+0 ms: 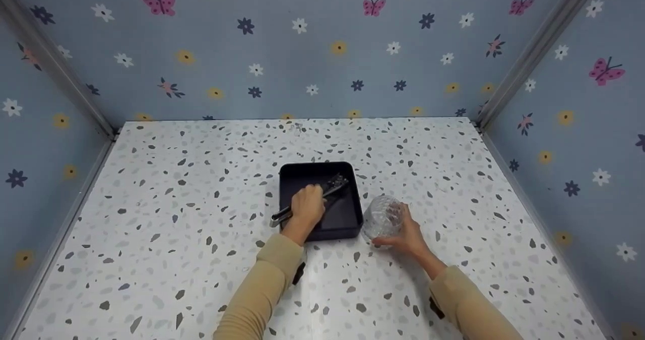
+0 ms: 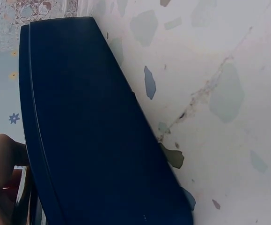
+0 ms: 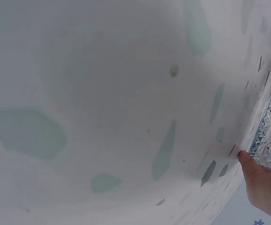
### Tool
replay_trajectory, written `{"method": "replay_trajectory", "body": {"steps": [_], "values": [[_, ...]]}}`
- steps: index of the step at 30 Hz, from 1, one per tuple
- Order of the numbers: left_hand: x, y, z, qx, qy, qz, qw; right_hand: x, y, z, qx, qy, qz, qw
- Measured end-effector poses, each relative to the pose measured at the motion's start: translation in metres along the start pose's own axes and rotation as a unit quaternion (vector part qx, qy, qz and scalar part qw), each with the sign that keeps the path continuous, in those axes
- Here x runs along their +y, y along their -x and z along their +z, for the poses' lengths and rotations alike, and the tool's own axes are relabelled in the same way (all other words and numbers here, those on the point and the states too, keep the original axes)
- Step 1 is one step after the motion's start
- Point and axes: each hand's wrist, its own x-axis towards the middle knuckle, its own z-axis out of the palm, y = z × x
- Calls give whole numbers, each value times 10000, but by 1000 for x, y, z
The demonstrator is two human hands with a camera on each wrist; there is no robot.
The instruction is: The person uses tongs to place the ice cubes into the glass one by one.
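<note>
"where could a hand pass?"
"across the tabletop [image 1: 201, 179] left of the black tray [image 1: 337, 234], or beyond it."
"and over it?"
"tongs [image 1: 336, 187] and left hand [image 1: 307, 206] block; glass vessel [image 1: 380, 215] and right hand [image 1: 408, 235] crowd its right."

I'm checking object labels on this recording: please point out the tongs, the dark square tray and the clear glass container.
Tongs [image 1: 336, 187]: head view, on an arm beyond the left hand [image 1: 308, 205].
Dark square tray [image 1: 335, 234]: head view, on its near outer wall.
Clear glass container [image 1: 379, 218]: head view, on its patterned side.
</note>
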Motion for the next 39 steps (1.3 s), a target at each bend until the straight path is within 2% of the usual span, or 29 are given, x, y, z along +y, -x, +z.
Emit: {"method": "replay_trajectory", "body": {"steps": [14,26,39], "values": [[1,-4,0,-184,-53,-128,9997,0,1,0,61,-98,-109,9999],[1,-3,1,83,-106,153,9998,2,1,0,46,-190,-173,9997],[1,-3,0,-48,-157,194,9997,1,1,-1,-48,-86,-38,9999]]}}
